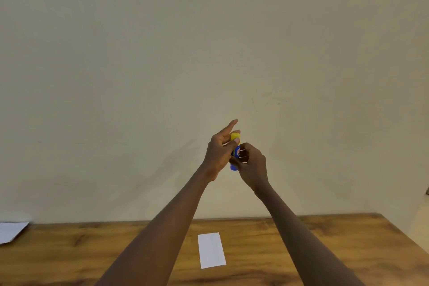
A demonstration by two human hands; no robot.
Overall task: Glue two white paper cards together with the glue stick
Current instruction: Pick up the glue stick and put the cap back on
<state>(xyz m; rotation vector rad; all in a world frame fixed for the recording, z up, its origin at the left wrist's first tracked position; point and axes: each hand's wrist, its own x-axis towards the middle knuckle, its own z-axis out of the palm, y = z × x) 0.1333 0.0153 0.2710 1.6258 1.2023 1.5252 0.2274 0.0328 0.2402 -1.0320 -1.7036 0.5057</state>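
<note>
Both my hands are raised in front of the wall, holding a blue glue stick (235, 158) upright between them. My right hand (251, 162) grips the blue body. My left hand (219, 151) has its thumb and fingers on the yellow cap (235, 136) at the top, with the index finger pointing up. A white paper card (211, 250) lies flat on the wooden table (325, 251), below and between my forearms. Only one card shows there; I cannot tell whether another lies under it.
A second white sheet (11, 231) lies at the table's far left edge, partly cut off by the frame. A plain beige wall (162, 53) stands right behind the table. The table's right corner is at the far right.
</note>
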